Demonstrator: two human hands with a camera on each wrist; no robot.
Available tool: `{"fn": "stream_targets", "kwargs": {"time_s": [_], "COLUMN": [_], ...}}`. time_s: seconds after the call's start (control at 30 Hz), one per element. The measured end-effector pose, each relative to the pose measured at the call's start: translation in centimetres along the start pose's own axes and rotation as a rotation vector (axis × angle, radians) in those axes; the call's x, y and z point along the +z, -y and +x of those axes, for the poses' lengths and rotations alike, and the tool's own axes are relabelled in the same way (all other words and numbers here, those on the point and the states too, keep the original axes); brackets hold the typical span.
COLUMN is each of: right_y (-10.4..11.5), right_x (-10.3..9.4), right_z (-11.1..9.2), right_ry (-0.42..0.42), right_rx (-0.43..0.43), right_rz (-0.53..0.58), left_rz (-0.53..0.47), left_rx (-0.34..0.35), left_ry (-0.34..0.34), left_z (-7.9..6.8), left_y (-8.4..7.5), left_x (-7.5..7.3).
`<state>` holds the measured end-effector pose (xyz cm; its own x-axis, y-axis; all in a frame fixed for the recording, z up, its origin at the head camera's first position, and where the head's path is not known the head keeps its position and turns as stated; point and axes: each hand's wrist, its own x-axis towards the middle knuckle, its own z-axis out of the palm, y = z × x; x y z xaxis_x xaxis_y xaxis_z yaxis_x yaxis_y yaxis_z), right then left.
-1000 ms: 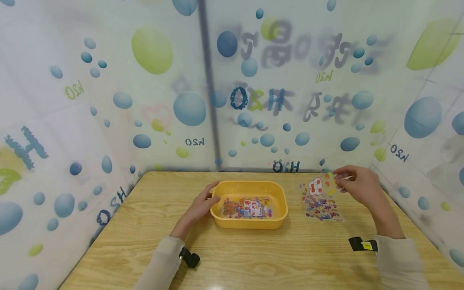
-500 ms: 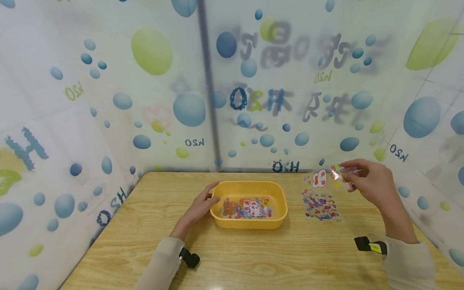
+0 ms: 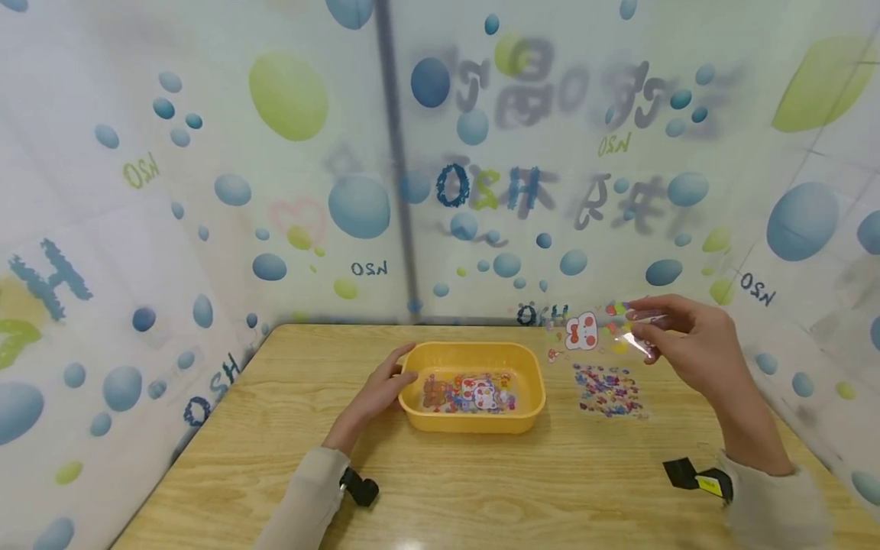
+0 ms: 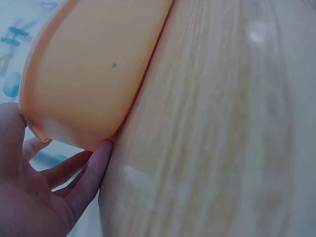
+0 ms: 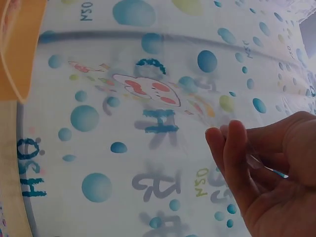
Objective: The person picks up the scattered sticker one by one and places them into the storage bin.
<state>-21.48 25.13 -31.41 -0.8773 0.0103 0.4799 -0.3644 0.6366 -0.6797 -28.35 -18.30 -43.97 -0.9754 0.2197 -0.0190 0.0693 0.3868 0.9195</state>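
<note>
My left hand (image 3: 376, 391) holds the left end of a yellow plastic basin (image 3: 474, 425), thumb over the rim. In the left wrist view, fingers (image 4: 102, 157) touch the basin's outer wall (image 4: 94, 74). Raised at the right, my right hand (image 3: 694, 344) pinches a clear plastic sheet (image 3: 582, 331) printed with a white cartoon rabbit and small coloured figures. The right wrist view shows the sheet (image 5: 153, 91) stretching out from the thumb and fingertips. Whether it is one layer or a flat bag, I cannot tell.
Inside the basin lie clear printed pieces (image 3: 474, 394) with cartoon animals. On the wooden table (image 3: 481, 489), right of the basin, lies another clear piece (image 3: 610, 391) covered in small multicoloured specks. A bubble-patterned curtain (image 3: 330, 168) encloses the table's back and sides.
My right hand lifted the rabbit sheet off the speckled piece, first drifting right, then back left and up, the sheet now nearer level. The left hand and basin stayed put.
</note>
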Motion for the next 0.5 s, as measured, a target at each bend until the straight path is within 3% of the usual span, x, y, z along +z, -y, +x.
{"fn": "stream_targets", "kwargs": {"time_s": [0.2, 0.33, 0.5], "right_y": [0.7, 1.2, 1.9], "right_x": [2.9, 5.4, 9.5], "right_z": [0.4, 0.9, 1.4], "right_ry": [0.076, 0.164, 0.25], "right_rx": [-0.079, -0.033, 0.022], "right_rz": [0.098, 0.161, 0.23], "left_rz": [0.007, 0.007, 0.018], "left_rx": [-0.011, -0.024, -0.018], "left_ry": [-0.01, -0.01, -0.04], "left_z": [-0.4, 0.0, 1.5], "left_y": [-0.1, 0.4, 2.3], "left_x": [-0.1, 0.0, 0.4]}}
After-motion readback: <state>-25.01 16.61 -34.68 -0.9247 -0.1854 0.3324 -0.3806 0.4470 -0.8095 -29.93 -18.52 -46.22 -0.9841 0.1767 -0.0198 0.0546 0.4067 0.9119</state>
